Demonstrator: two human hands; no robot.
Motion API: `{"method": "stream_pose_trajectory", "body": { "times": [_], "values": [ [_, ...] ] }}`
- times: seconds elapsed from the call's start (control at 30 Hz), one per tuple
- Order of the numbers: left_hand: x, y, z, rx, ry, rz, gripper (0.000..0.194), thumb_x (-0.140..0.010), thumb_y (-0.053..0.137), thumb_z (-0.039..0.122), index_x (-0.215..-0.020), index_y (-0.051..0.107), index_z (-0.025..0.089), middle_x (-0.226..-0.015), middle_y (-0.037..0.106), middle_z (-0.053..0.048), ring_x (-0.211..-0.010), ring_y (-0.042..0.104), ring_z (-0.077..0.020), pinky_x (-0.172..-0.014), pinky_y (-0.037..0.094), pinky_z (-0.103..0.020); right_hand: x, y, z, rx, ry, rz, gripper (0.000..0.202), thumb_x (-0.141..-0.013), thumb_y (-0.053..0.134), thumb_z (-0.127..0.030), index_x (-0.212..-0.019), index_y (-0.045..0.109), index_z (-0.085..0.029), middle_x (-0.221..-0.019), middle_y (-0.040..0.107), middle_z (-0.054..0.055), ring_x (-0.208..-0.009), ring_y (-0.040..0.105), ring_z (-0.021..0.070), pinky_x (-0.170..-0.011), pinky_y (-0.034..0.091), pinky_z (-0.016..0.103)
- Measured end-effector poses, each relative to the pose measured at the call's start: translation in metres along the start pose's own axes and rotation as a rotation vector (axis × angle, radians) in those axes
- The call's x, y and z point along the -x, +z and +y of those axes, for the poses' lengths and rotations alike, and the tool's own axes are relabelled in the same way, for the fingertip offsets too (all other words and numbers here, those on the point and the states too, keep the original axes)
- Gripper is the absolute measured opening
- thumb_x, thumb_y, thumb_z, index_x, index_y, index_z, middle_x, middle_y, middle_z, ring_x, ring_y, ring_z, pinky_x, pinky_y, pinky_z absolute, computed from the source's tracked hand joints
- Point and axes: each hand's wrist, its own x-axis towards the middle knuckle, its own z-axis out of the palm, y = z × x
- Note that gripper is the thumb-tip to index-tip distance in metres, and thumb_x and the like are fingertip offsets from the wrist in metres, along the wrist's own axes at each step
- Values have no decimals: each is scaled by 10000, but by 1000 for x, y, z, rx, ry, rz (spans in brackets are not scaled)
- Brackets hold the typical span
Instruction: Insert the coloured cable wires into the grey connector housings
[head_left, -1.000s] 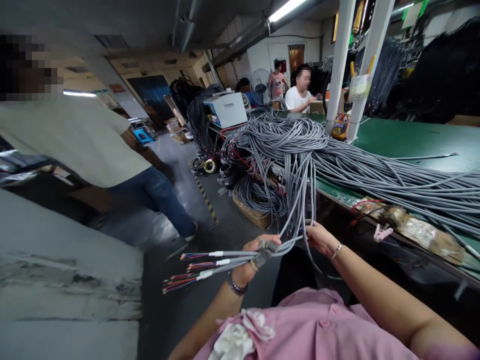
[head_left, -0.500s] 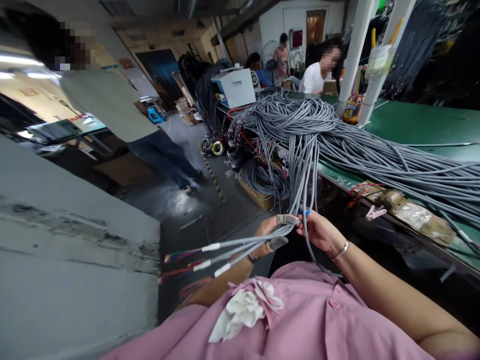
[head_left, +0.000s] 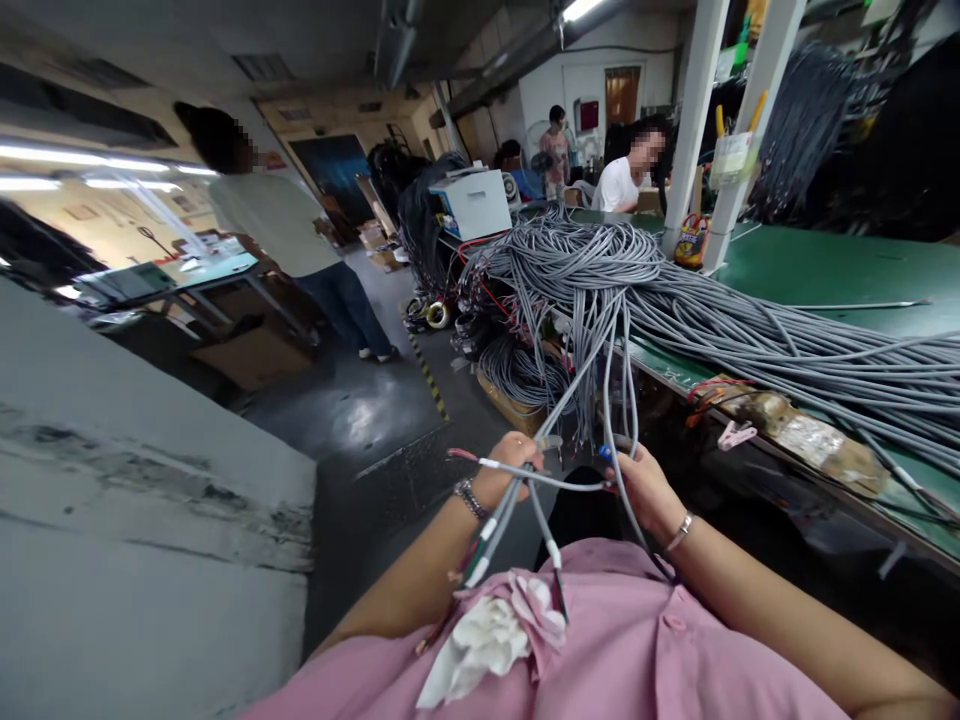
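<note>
My left hand (head_left: 511, 466) is closed around several grey cables (head_left: 571, 392) that run down from the pile on the bench. Below the fist their ends hang toward my shirt, with white sleeves (head_left: 478, 570) and thin coloured wires. One more cable (head_left: 559, 482) crosses at the left fist, its red-wired tip pointing left, and stretches over to the right fingers. My right hand (head_left: 641, 488) is closed on grey cable, with a looped length (head_left: 616, 400) passing through it. Something blue (head_left: 606, 453) shows at its fingertips. Pale covers sit on some left fingers.
A large heap of grey cables (head_left: 592, 250) lies across the green bench (head_left: 840, 265). A taped bundle (head_left: 817, 440) and a pink clip (head_left: 735, 435) are at its edge. Coiled cable (head_left: 517, 375) sits below. A wall (head_left: 150, 500) stands left; a person (head_left: 277, 225) stands beyond it.
My left hand has turned, so the cable ends now point down instead of left. One cable now stretches between both hands. The standing person appears farther right and upright.
</note>
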Motion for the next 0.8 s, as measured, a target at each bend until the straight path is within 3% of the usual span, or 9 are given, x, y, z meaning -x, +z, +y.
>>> {"method": "stream_pose_trajectory", "body": {
  "times": [0.07, 0.17, 0.27, 0.37, 0.47, 0.5, 0.57, 0.67, 0.8],
  "values": [
    [-1, -22, -6, 29, -10, 58, 272, -699, 686, 345, -835, 688, 109, -713, 675, -82, -588, 591, -162, -550, 463, -280, -3, -22, 8, 292, -156, 114, 422, -698, 708, -384, -1031, 533, -193, -563, 474, -74, -472, 451, 100, -463, 405, 222],
    [-6, -46, -9, 256, 83, 324, 333, -726, 687, 398, -915, 681, 124, -745, 681, -63, -525, 554, -112, -613, 479, -292, -4, -47, 18, 731, -331, 184, 536, -707, 681, -344, -1182, 491, -182, -546, 453, -83, -479, 446, 116, -482, 367, 234],
    [-14, -49, -4, 462, 223, 440, 360, -770, 630, 497, -798, 671, 140, -489, 557, -3, -606, 615, -169, -759, 483, -351, -4, -58, 27, 842, -377, 141, 508, -786, 578, -322, -1260, 452, -190, -588, 491, -61, -515, 487, 132, -519, 396, 245],
    [-17, -34, 3, 507, 232, 378, 347, -785, 620, 492, -762, 662, 149, -440, 515, 8, -598, 618, -182, -736, 478, -353, -11, -67, 43, 729, -257, 143, 476, -804, 545, -349, -1254, 464, -219, -745, 585, -10, -568, 537, 140, -506, 438, 241],
    [-14, -16, 8, 519, 231, 322, 331, -808, 606, 467, -780, 670, 144, -459, 539, -7, -605, 619, -186, -709, 474, -344, -22, -87, 63, 709, -21, 242, 595, -769, 581, -316, -1325, 395, -220, -1034, 633, 81, -652, 601, 144, -486, 454, 219],
    [-13, -12, 9, 529, 239, 308, 325, -815, 601, 457, -796, 676, 142, -467, 547, -12, -610, 619, -187, -707, 473, -344, -26, -94, 70, 747, 66, 210, 622, -766, 583, -296, -1345, 373, -213, -1053, 638, 94, -674, 614, 142, -494, 456, 209],
    [-10, -8, 11, 547, 261, 288, 310, -830, 587, 431, -839, 688, 139, -490, 562, -19, -613, 615, -187, -718, 473, -352, -31, -105, 82, 791, 158, 147, 533, -763, 584, -268, -1275, 465, -182, -926, 676, 76, -637, 617, 139, -494, 451, 206],
    [-8, -10, 16, 557, 296, 283, 299, -827, 588, 418, -868, 699, 143, -517, 573, -23, -619, 614, -188, -749, 475, -370, -36, -113, 91, 872, 214, 33, 279, -745, 592, -227, -1010, 641, -152, -698, 674, 34, -567, 607, 144, -499, 448, 217],
    [-6, -18, 24, 528, 331, 293, 324, -791, 618, 457, -853, 704, 151, -524, 574, -25, -640, 621, -200, -750, 477, -370, -41, -130, 78, 1053, 183, 9, 208, -688, 613, -111, -878, 679, -160, -747, 703, 50, -705, 659, 177, -651, 473, 244]
  ]
}}
